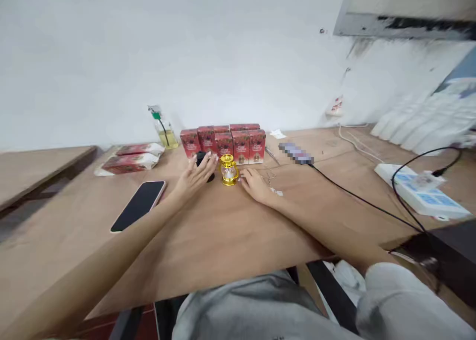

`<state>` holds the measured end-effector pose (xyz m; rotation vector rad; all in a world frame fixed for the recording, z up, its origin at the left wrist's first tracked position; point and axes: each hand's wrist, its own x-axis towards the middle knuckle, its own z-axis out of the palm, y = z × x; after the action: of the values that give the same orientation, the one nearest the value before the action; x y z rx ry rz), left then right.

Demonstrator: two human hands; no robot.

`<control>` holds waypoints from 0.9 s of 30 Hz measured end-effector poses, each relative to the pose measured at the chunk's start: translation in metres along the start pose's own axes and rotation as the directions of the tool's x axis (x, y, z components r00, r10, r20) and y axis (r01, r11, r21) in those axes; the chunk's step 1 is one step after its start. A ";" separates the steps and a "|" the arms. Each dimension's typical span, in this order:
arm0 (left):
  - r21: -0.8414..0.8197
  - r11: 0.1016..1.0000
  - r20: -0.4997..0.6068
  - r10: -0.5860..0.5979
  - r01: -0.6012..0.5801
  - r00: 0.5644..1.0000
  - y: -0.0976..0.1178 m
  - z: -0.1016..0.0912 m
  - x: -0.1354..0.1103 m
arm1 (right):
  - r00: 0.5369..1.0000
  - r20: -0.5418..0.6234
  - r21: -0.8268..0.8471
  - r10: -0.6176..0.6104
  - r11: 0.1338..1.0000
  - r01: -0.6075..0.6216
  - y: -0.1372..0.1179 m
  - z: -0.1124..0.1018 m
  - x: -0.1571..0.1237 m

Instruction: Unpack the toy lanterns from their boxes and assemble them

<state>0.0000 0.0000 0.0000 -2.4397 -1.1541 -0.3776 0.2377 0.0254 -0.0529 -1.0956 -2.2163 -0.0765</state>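
Grey clothing [256,312] nearest cam; gold lantern [228,171], red boxes [224,145] behind w/ blurred print

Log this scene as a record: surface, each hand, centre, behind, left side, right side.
surface: brown table
left hand: at a black object, grip unclear
right hand: close beside the gold lantern, contact unclear
centre: gold lantern, upright between the hands
behind: red boxes, standing grouped
left side: phone, lying flat, screen dark; bottle with yellow liquid
right side: white power strip
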 end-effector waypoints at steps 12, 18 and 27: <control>-0.194 0.883 -0.200 -0.462 0.427 0.864 -0.040 -0.050 0.096 | 0.886 -0.408 -0.056 -0.220 0.975 0.216 -0.017 -0.017 -0.009; -0.122 0.953 0.196 -0.251 0.278 0.948 -0.035 -0.019 0.142 | 0.778 -0.266 -0.060 -0.570 0.815 0.576 -0.023 -0.014 -0.014; -0.014 0.907 0.247 -0.405 0.421 0.880 -0.038 -0.030 0.137 | 0.786 -0.289 -0.031 -0.547 0.826 0.563 -0.024 -0.014 -0.013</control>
<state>0.0533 0.0988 0.0913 -2.3273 -1.8073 -0.2505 0.2331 -0.0041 -0.0445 -0.3310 -2.1809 -0.3987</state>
